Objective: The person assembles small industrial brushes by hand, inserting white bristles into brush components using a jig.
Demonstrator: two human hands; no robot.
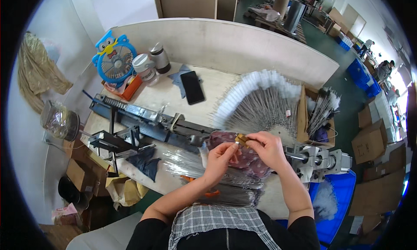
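We hold a small brass-coloured metal block point(242, 139) above a maroon dotted cloth point(249, 164).
Our right hand point(266, 148) closes its fingertips around the block; our left hand point(221, 160) pinches narrowly at its 8 o'clock side, what lies between we cannot tell. Both hands partly cover the cloth. From the block, a fan of thin grey wires with white bristle ends point(260, 107) spreads at 1 o'clock, a black rectangular phone point(192, 87) lies toward 10 o'clock.

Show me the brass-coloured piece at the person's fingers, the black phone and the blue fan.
Brass-coloured piece point(242, 139): head view, on its visible body.
Black phone point(192, 88): head view, middle of its screen.
Blue fan point(117, 64): head view, centre of its grille.
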